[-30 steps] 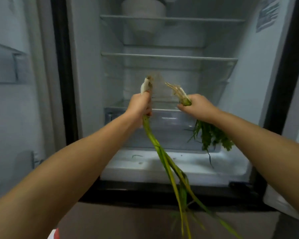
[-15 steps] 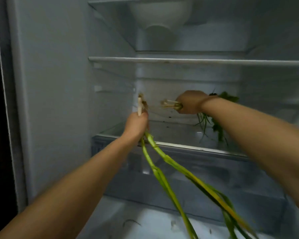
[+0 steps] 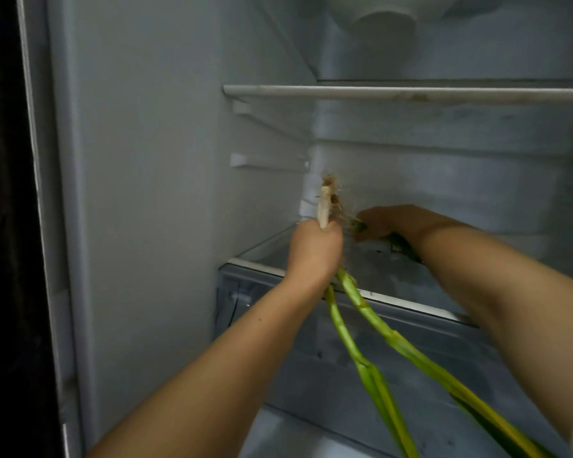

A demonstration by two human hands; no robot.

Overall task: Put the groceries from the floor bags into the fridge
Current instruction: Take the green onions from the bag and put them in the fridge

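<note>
Inside the open fridge (image 3: 166,160), just above the glass shelf (image 3: 407,300) over the crisper drawer (image 3: 394,358): green onions (image 3: 356,302), gripped near the rooted white ends by the left hand (image 3: 313,251), stalks trailing down right. Beside it, right hand (image 3: 394,221) closed on a leafy green bunch (image 3: 402,244), mostly hidden. Higher up, a second shelf (image 3: 407,93), a white bowl (image 3: 384,24) above.

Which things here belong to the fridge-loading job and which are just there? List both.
Job: left hand gripping green onions; right hand holding leafy herbs over the glass shelf.
Just there: white bowl on the shelf above; crisper drawer.
</note>
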